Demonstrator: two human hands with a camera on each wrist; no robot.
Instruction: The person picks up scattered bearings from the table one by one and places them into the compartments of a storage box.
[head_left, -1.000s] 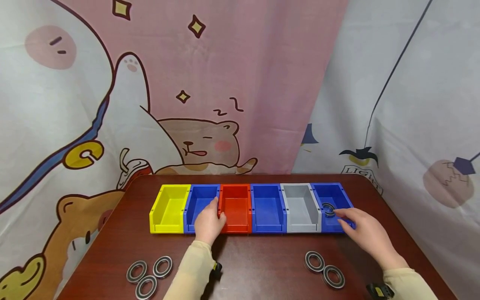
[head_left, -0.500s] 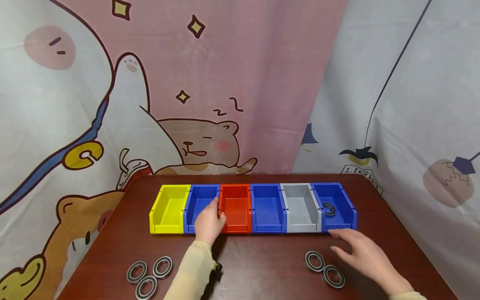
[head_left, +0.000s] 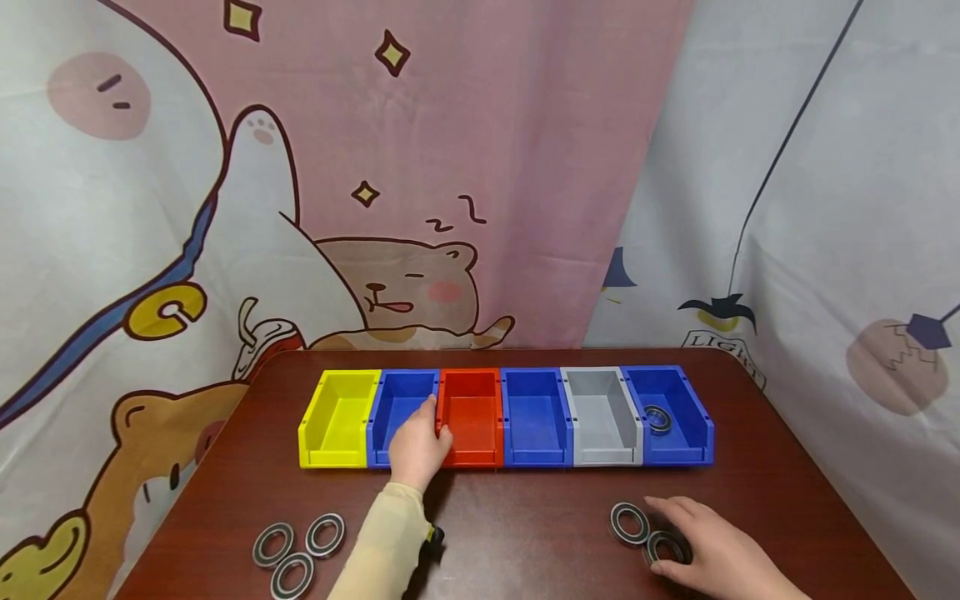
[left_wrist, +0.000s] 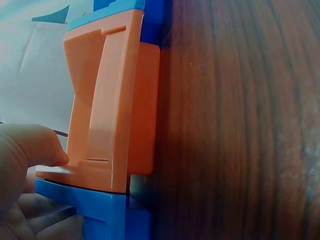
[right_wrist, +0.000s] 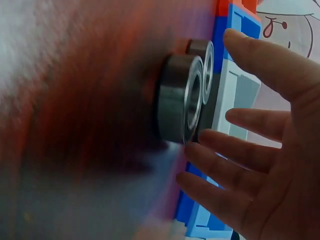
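My left hand (head_left: 417,444) grips the adjoining side walls of the red bin (head_left: 471,457) and the blue bin (head_left: 405,383) left of it. In the left wrist view the thumb (left_wrist: 42,146) lies over the red bin's edge, with the fingers on the blue side. My right hand (head_left: 708,546) reaches over the nearer of two touching bearings, its thumb and fingers spread around the near bearing (head_left: 658,550). The right wrist view has the fingers apart beside this bearing (right_wrist: 175,100). The other bearing (head_left: 628,523) lies just up and left of it.
Along the back stands a joined row of bins: a yellow bin (head_left: 336,458), more blue ones and a grey bin (head_left: 607,456). A bearing (head_left: 658,420) rests in the rightmost blue bin (head_left: 678,457). Three bearings (head_left: 292,575) lie at the table's (head_left: 525,533) front left.
My right hand has drawn back from the rightmost blue bin, leaving a bearing inside, and come down toward me to the near pair of bearings. The left hand has stayed put.
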